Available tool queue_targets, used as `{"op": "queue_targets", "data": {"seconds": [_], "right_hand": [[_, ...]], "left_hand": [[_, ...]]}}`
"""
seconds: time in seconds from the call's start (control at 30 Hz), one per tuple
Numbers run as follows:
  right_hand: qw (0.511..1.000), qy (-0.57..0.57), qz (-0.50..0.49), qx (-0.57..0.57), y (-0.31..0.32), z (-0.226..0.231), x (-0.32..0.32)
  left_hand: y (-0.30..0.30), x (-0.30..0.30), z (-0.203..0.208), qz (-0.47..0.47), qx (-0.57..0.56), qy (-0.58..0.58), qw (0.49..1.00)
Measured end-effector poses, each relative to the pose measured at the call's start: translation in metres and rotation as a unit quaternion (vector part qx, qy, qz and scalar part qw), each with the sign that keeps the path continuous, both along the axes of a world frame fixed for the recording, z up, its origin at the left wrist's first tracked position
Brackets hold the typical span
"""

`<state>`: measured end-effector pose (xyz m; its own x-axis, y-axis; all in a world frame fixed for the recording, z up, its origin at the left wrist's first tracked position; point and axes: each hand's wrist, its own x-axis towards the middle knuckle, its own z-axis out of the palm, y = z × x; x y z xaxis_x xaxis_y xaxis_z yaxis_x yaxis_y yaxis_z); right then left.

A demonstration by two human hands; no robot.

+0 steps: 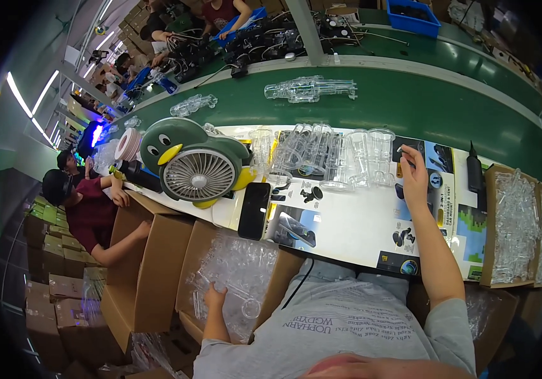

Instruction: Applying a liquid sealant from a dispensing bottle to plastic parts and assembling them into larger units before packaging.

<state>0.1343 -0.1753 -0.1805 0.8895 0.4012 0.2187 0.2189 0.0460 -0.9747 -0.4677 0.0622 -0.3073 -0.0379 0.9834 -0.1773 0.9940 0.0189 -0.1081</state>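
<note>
My left hand (215, 297) is down inside an open carton lined with thin clear plastic, to the left of my lap. Its thumb and forefinger are around a clear plastic tube-shaped part (240, 293); the other fingers are mostly hidden. Over the right side of the white printed worktop, my right hand (414, 169) hovers with bent fingers apart and nothing seen between them. Just left of it, clear plastic cylinders (381, 155) stand close together. More clear tubular parts (315, 151) lie in a cluster further left.
A green penguin-shaped fan (198, 174) and a black phone (254, 211) sit at the worktop's left. Cartons of clear parts (512, 227) stand at the right. A clear assembly (309, 89) lies on the green bench (410, 95). Another person (87, 211) works beside cartons at left.
</note>
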Motion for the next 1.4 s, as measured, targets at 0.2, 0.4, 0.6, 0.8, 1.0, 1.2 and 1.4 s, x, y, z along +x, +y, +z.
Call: {"op": "queue_targets", "data": {"seconds": [0.2, 0.4, 0.6, 0.8, 1.0, 1.2, 1.4], "right_hand": [[1.0, -0.01, -0.005, -0.009, 0.0, 0.001, -0.002], [0.999, -0.029, -0.016, -0.003, 0.001, -0.006, 0.001], [0.999, -0.048, -0.019, -0.004, 0.0, -0.005, 0.001], [1.0, -0.018, -0.011, 0.002, 0.0, -0.004, 0.0], [0.999, -0.045, -0.012, -0.009, 0.0, -0.004, 0.0], [0.999, -0.039, -0.014, -0.01, -0.001, -0.004, 0.0], [0.999, -0.034, -0.013, -0.004, 0.001, -0.005, 0.001]], "left_hand": [[0.025, -0.01, -0.006, -0.034, -0.183, -0.008, 0.983], [0.013, 0.032, -0.002, -0.182, -0.197, 0.146, 0.952], [0.006, 0.053, -0.007, -0.207, -0.308, 0.2, 0.907], [-0.015, 0.037, -0.006, -0.281, -0.233, 0.27, 0.891], [-0.012, 0.022, -0.015, -0.296, -0.153, 0.242, 0.911], [0.01, 0.022, -0.003, -0.296, -0.172, 0.223, 0.913], [0.02, 0.02, -0.009, -0.289, -0.183, 0.192, 0.92]]}}
